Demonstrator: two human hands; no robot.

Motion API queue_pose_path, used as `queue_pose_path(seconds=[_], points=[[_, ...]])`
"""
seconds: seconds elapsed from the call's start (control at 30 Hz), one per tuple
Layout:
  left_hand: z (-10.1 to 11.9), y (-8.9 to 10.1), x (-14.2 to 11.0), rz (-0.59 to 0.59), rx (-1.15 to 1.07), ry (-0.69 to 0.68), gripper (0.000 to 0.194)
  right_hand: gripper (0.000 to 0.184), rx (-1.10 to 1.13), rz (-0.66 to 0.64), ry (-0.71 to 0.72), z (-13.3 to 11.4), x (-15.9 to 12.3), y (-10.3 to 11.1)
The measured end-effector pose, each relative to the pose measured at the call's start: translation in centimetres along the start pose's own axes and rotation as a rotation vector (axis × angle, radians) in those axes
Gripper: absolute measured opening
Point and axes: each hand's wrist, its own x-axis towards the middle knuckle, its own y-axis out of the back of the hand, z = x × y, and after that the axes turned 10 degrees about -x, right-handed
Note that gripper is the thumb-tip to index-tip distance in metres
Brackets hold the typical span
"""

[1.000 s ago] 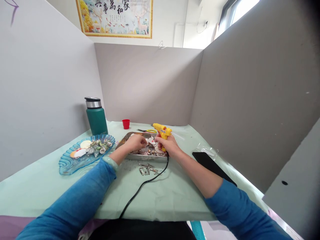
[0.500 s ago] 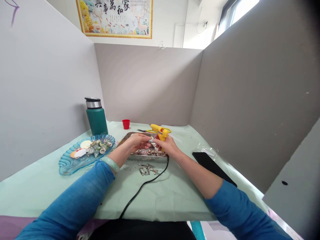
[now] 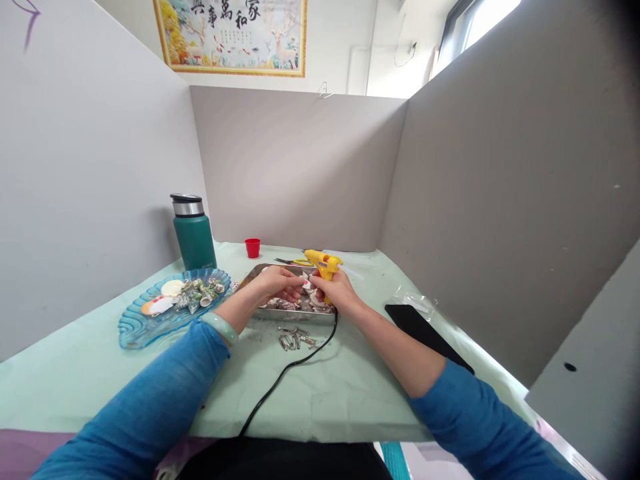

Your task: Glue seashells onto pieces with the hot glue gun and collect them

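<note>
My right hand (image 3: 339,289) is wrapped round a yellow glue gun (image 3: 324,263), whose nozzle points left. My left hand (image 3: 283,283) has its fingers pinched together just left of the gun. What lies between those fingertips is too small and hidden to make out. Both hands are over a metal tray (image 3: 295,315) that holds several shells (image 3: 320,303). Below the tray, a small pile of silvery metal clips (image 3: 295,338) lies on the cloth. A black cord (image 3: 290,367) runs from the gun toward the front edge.
On the left stands a blue shell-shaped plate (image 3: 131,327) with shells, behind it a green bottle (image 3: 194,241). A red cup (image 3: 253,248) and yellow-handled scissors (image 3: 301,262) are at the back. To the right lie a black flat piece (image 3: 425,337) and clear plastic packaging (image 3: 419,301). Grey panels surround the table.
The glue gun has shifted slightly right and sits a little more level. My left fingertips have dropped a little, and the pale piece seen between my hands no longer shows clearly.
</note>
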Motion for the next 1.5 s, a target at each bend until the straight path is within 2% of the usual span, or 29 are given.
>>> queue_pose_path(seconds=[0.1, 0.27, 0.53, 0.67, 0.9, 1.5], points=[[0.3, 0.2, 0.0, 0.014, -0.043, -0.034, 0.015, 0.018, 0.037, -0.006, 0.008, -0.2, -0.2, 0.0], [0.4, 0.8, 0.4, 0.104, -0.128, -0.121, 0.007, 0.022, 0.102, -0.056, 0.037, -0.2, -0.3, 0.3], [0.7, 2.2, 0.9, 0.269, -0.297, -0.228, 0.009, 0.031, 0.016, -0.138, 0.054, -0.6, -0.5, 0.9], [0.8, 2.5, 1.2, 0.269, -0.414, -0.214, 0.01, 0.032, -0.029, -0.138, 0.068, -0.9, -0.9, 0.9], [0.7, 2.5, 1.2, 0.26, -0.427, -0.238, 0.008, 0.032, -0.034, -0.195, 0.136, -0.4, -0.7, 0.7], [0.7, 2.3, 1.2, 0.264, -0.403, -0.297, 0.013, 0.025, -0.073, -0.159, 0.078, -0.8, -0.9, 0.5]])
